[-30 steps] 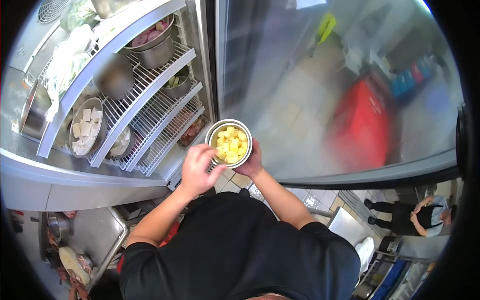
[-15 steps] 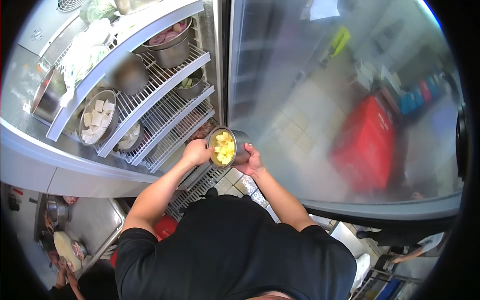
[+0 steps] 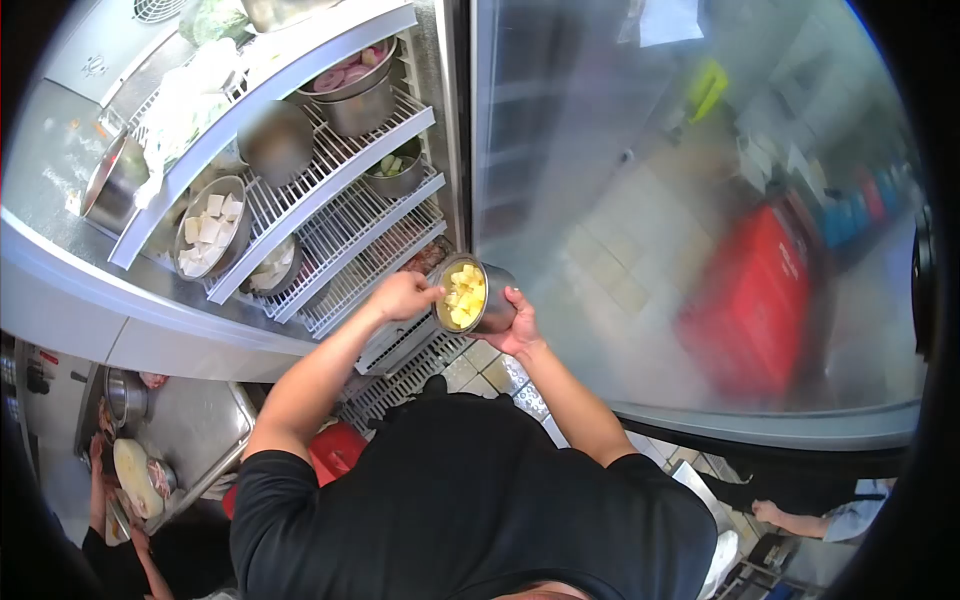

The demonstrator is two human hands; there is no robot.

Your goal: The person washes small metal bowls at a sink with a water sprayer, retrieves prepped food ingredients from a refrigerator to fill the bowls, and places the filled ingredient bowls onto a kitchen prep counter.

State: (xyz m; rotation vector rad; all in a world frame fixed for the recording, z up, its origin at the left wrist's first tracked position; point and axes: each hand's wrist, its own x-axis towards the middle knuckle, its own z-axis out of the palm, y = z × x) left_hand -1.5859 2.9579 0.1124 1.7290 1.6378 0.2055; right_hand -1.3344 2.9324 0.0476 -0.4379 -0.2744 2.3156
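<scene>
A round metal pot (image 3: 497, 297) is tilted so that its mouth faces me. Inside it are yellow chunks (image 3: 464, 297), cut into blocks. My right hand (image 3: 522, 325) supports the pot from its right side and underneath, fingers wrapped round the wall. At the left rim is my left hand (image 3: 402, 296), curled closed with its fingertips against the edge. Just behind the hands are the wire shelves (image 3: 330, 215) of an opened fridge. A bowl of white blocks (image 3: 212, 230) stands on one shelf, to the left of my hands.
The fridge's glass door (image 3: 600, 300) stands open at right, misted. A pot of sliced onions (image 3: 355, 95) and a small pot of green pieces (image 3: 395, 172) sit on shelves. At lower left, a co-worker's hands (image 3: 137, 535) are near a cutting board (image 3: 137, 478). Another person's arm (image 3: 800, 522) shows at lower right.
The pot and both my hands appear slightly further right, as does the fridge, with the view shifting. My left fingertips have drawn back from inside the pot's mouth to its rim.
</scene>
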